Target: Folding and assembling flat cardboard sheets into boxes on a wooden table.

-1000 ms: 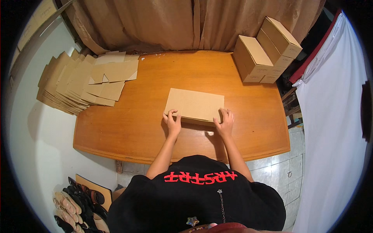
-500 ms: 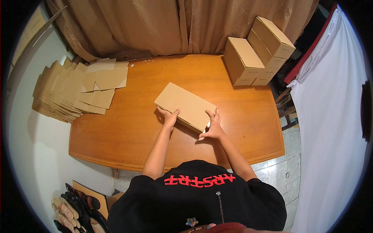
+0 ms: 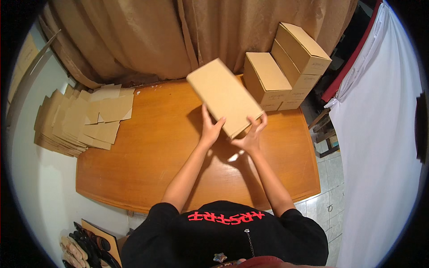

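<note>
Plain brown cardboard box (image 3: 223, 96), judged light and stiff, is held off the table (image 3: 147, 152): left hand (image 3: 210, 129) and right hand (image 3: 251, 138) grip its near end.

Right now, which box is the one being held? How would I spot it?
Find the orange wooden table; above its far middle both hands hold a flat brown cardboard box. Unlike the stacked boxes at the right corner, it is tilted and off the table.
</note>
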Demonstrator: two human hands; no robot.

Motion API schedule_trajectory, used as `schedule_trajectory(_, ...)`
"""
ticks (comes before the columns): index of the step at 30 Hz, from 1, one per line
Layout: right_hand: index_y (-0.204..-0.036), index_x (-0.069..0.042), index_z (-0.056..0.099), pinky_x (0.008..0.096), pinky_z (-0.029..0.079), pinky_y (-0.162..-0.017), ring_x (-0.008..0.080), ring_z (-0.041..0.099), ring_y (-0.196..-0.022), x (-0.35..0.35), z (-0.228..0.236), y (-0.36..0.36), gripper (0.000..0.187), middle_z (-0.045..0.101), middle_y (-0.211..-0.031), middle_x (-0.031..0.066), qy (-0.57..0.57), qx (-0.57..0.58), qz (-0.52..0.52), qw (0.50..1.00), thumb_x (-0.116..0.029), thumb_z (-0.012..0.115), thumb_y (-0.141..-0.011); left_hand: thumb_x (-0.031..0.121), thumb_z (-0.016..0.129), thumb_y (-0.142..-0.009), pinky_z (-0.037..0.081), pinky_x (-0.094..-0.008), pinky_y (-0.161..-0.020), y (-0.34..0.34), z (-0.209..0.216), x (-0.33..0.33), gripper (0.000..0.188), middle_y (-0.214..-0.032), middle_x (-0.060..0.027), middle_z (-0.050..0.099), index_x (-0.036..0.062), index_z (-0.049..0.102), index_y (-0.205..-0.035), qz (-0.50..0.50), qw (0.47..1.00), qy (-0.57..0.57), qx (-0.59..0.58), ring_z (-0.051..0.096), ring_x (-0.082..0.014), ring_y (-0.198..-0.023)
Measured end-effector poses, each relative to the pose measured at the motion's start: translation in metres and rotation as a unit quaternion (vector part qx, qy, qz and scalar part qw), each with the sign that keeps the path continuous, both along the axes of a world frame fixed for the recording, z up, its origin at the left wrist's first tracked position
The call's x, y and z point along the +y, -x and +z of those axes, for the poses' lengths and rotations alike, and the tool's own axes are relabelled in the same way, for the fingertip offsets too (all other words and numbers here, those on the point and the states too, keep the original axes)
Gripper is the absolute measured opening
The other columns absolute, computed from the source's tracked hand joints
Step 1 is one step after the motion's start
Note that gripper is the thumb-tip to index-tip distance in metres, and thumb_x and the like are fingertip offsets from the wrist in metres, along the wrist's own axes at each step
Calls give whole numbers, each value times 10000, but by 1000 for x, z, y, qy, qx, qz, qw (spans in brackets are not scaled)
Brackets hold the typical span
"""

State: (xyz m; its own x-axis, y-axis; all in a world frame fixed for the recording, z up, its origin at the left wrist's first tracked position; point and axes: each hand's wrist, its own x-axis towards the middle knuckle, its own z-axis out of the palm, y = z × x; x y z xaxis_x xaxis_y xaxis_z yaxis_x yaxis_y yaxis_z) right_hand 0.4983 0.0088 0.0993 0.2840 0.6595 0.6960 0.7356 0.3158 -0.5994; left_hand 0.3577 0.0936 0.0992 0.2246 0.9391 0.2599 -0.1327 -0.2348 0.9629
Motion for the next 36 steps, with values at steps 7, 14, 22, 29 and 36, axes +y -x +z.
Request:
schedule_trajectory(7,-1211,-141,343,530,277,-979,465,219,-1193,65,84,-91,962,106,-1296,279,-79,-3,-177,981,-303,857,-414,211,529,-871,183,-385,-1073,-114,49,57,674,-1433,-167,206,56,153,-1408,-222,969,-11,-107,205,-278,-1322)
schedule_trajectory(14,-1213,-140,327,537,286,-971,466,236,-1175,95,80,-140,952,122,-1282,280,-10,10,-229,973,-350,853,-448,14,617,-697,221,-367,-1077,-168,-26,66,837,-1395,-216,239,3,140,-1384,-128,986,-71,79,253,-331,-1298)
schedule_trajectory(22,-1225,-129,326,526,300,-965,468,260,-1174,102,77,-142,953,101,-1303,288,25,22,-249,968,-390,844,-469,137,764,-645,270,-372,-1059,-205,-82,77,1031,-1373,-243,233,-30,56,-1375,-130,973,-19,192,275,-354,-1275)
schedule_trajectory(29,-1174,-22,397,590,164,-1013,406,184,-1279,108,73,-146,978,225,-1359,186,-19,-115,-297,948,-601,759,-474,166,804,-601,306,-374,-1036,-214,-126,99,1047,-1352,-228,305,-14,120,-1373,-95,964,-42,246,326,-347,-1248)
schedule_trajectory(36,-1179,-28,392,589,122,-1025,351,173,-1312,115,56,-162,977,336,-1320,133,-23,-153,-269,951,-646,726,-499,229,753,-670,301,-389,-1021,-205,-130,112,937,-1336,-204,367,-3,178,-1372,-98,947,-85,295,354,-335,-1238)
